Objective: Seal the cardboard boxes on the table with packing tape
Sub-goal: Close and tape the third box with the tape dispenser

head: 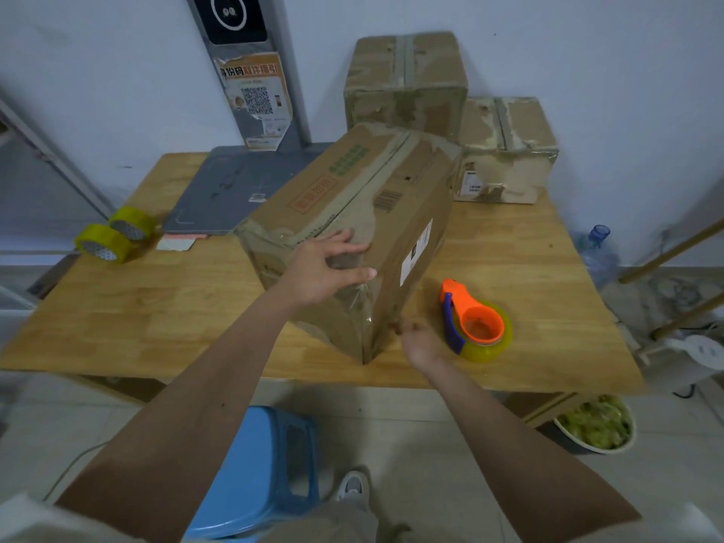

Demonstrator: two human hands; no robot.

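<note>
A large cardboard box lies slantwise in the middle of the wooden table, with tape along its top seam. My left hand rests on its near top corner, fingers spread and thumb down the side face. My right hand touches the box's lower near edge; its fingertips are partly hidden against the cardboard. An orange and blue tape dispenser with a yellowish roll lies on the table just right of that hand. Two more taped boxes stand at the back: a tall one and a smaller one.
Two yellow tape rolls lie at the table's left edge. A grey flat board lies at the back left, below a grey panel on the wall. A blue stool stands by my legs, a bowl and water jug on the floor right.
</note>
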